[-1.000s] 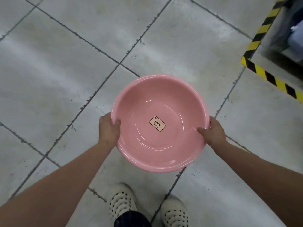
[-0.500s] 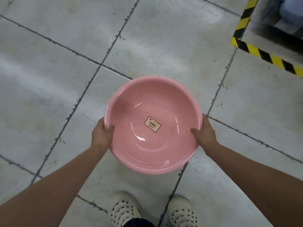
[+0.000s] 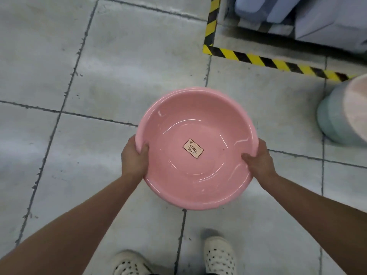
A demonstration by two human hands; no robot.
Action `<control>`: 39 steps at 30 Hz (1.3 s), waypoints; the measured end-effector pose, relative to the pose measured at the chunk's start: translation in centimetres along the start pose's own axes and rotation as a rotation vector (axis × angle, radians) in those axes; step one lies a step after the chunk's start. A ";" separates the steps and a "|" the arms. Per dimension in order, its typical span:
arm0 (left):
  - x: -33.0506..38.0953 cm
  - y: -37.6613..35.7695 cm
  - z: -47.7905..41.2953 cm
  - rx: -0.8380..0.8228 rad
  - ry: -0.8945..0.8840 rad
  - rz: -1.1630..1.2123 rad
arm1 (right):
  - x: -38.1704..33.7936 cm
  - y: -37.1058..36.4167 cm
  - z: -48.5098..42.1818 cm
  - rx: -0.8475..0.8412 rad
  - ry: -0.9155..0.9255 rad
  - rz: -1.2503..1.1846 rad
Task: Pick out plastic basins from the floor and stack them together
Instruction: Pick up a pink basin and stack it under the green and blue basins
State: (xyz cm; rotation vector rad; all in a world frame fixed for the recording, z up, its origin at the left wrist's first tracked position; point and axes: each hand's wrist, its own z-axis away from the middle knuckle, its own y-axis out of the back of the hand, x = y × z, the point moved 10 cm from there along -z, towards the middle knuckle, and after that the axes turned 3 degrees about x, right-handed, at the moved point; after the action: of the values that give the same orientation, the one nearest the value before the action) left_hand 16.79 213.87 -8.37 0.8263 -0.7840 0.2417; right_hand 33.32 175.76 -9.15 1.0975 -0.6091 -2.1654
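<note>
A round pink plastic basin with a small label in its bottom is held level above the tiled floor. My left hand grips its left rim, thumb inside the bowl. On the opposite rim my right hand holds it the same way. A stack of basins, pale green outside with a pinkish one on top, stands on the floor at the right edge, partly cut off by the frame.
Yellow and black hazard tape marks off a corner at the upper right, with pale blue goods behind it. My two white perforated shoes stand on the grey floor tiles below the basin.
The view has swung to the right with the basin still in both hands. The taped corner has come closer and the stack of basins has entered at the right edge.
</note>
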 end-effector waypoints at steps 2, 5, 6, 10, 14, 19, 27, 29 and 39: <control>2.2 -3.8 -0.1 -0.044 -0.048 0.000 | 1.9 2.4 -2.0 0.045 -0.017 -0.032; 3.8 -9.0 -0.7 -0.083 -0.096 -0.003 | 4.8 4.5 -5.1 0.076 -0.050 -0.071; 4.1 -10.7 -0.8 -0.093 -0.106 -0.006 | 5.8 5.0 -6.1 0.085 -0.053 -0.071; 4.8 -15.7 -0.7 -0.114 -0.122 -0.029 | 9.8 6.5 -9.0 0.106 -0.098 -0.100; 5.2 -18.3 -0.6 -0.114 -0.108 -0.048 | 12.3 7.3 -10.5 0.121 -0.120 -0.130; 3.9 -20.4 -1.8 -0.236 0.099 -0.111 | 13.4 7.9 -11.0 0.098 -0.173 -0.118; 17.0 -16.7 2.3 -0.278 0.063 -0.288 | 10.5 17.6 -5.3 0.087 -0.287 -0.260; 22.0 -17.2 6.7 -0.365 0.050 -0.278 | 9.5 21.6 -2.5 0.062 -0.299 -0.291; 44.5 -22.1 28.8 -0.678 -0.133 -0.389 | 8.2 47.0 9.2 0.101 -0.379 -0.359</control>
State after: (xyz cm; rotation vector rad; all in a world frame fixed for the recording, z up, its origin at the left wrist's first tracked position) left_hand 43.25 173.50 22.75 0.3353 -0.7443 -0.4155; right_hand 37.16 138.34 21.58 0.9036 -0.7386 -2.7153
